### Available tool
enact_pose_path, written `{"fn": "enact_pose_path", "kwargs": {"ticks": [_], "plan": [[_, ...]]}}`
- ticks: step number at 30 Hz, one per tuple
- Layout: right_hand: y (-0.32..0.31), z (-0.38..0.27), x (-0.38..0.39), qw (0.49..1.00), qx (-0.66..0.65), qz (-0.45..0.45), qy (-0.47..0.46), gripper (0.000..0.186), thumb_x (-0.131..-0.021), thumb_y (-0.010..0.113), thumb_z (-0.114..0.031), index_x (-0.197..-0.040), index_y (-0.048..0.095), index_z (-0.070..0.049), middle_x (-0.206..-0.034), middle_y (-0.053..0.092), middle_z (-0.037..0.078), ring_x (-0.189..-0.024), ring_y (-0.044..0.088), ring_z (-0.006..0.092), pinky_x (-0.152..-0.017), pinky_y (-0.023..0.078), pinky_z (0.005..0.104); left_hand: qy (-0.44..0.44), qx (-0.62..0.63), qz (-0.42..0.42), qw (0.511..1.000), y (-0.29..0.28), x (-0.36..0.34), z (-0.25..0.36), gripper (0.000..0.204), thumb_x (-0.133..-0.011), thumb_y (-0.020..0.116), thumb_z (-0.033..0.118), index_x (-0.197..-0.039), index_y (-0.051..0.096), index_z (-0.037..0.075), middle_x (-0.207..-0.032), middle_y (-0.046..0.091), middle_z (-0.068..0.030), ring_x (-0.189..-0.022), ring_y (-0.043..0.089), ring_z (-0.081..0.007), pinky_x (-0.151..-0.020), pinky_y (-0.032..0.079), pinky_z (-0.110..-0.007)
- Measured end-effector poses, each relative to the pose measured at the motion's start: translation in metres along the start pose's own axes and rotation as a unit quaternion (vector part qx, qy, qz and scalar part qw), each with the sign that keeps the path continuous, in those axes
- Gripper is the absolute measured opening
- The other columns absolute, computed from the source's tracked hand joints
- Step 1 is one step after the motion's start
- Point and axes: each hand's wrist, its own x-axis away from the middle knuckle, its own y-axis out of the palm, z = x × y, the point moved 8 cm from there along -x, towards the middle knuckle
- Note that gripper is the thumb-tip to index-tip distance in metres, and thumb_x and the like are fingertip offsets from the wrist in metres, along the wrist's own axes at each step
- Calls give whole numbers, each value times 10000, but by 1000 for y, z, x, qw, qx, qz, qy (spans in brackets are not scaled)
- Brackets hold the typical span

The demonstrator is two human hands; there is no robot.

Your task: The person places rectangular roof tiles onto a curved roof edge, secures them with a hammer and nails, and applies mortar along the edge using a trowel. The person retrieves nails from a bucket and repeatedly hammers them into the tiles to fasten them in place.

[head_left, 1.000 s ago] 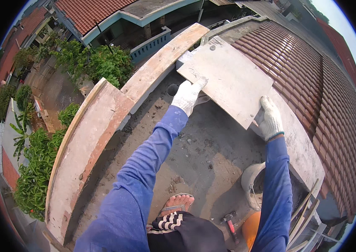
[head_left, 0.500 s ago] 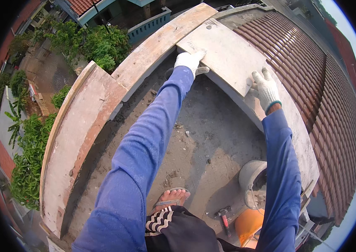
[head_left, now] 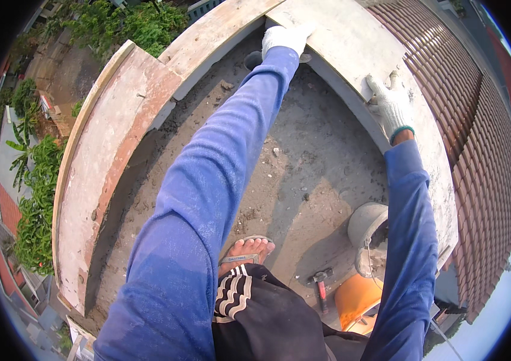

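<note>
A flat pale panel [head_left: 333, 36] lies on top of the curved ledge at the upper right. My left hand [head_left: 288, 41], in a white knit glove, is closed around the panel's inner edge close to its left corner; some of its fingers are hidden. At the panel's near end, my right hand [head_left: 392, 105], gloved too with a green cuff band, rests with fingers spread. It touches the ledge [head_left: 427, 162] beside the panel's corner.
Below the ledge, my sandalled foot [head_left: 248, 249] stands on a rough cement floor [head_left: 285, 204]. Near my right arm are a grey bucket [head_left: 364, 225], an orange container [head_left: 352, 301] and a red-handled hammer [head_left: 321, 290]. Brown roof tiles [head_left: 442, 78] slope outside; trees [head_left: 41, 210] stand beyond the left ledge.
My view has tilted down, so the ledge and panel sit higher in the picture. The left hand keeps its hold at the edge; the right hand's fingers are spread wider.
</note>
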Motion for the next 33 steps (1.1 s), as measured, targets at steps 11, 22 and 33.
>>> {"fn": "enact_pose_path", "kwargs": {"ticks": [11, 22, 33], "plan": [[5, 15, 0, 989, -136, -35, 49, 554, -1048, 733, -353, -1498, 607, -55, -1005, 697, 90, -726, 676, 186, -685, 569, 334, -49, 32, 3, 998, 2, 0, -4, 660, -955, 868, 257, -1448, 609, -98, -1392, 683, -208, -1148, 755, -301, -714, 746, -424], [-57, -1, 7, 908, -418, -26, 7, 387, -1121, 711, -347, -1349, 669, -38, -1145, 700, 122, -856, 697, 169, -717, 620, 308, 188, -113, -86, 972, 49, -55, 58, 431, -1099, 673, 162, -1513, 595, 73, -1428, 691, -150, -1286, 687, -290, -885, 724, -493], [-48, 49, 246, 966, -156, -188, 86, 476, -1131, 630, -308, -1503, 636, -12, -1135, 786, 133, -923, 739, 170, -852, 605, 346, 106, 187, -89, 972, 47, 19, 71, 443, -1084, 707, 235, -1469, 590, 51, -1244, 746, -158, -1062, 773, -300, -868, 690, -494]]}}
